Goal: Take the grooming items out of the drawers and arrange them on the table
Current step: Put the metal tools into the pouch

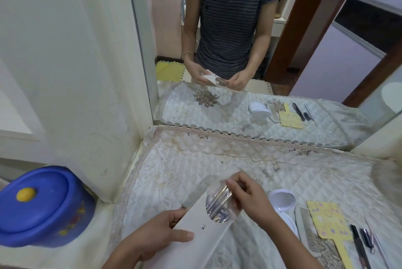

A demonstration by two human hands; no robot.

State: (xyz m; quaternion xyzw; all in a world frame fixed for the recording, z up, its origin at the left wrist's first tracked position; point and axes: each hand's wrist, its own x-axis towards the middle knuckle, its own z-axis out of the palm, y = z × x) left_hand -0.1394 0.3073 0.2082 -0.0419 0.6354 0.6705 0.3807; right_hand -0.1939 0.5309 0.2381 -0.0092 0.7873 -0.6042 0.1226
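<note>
My left hand [161, 238] grips a flat white pouch [195, 231] with a snap button and a round clear window. Shiny metal tools [219, 203] show through the window. My right hand [250, 197] pinches the pouch's clear upper end, fingers curled over the metal tools. Both hands hold it just above the quilted table cover [185, 164]. On the cover to the right lie a round white compact mirror [281, 201], a pale comb [306, 229], a yellow hand mirror [328, 223] and several thin dark and metal tools [363, 240].
A large wall mirror [239, 51] stands behind the table and reflects me and the items. A blue lidded tub with a yellow knob [41, 205] sits on the low surface to the left, beside a white wall.
</note>
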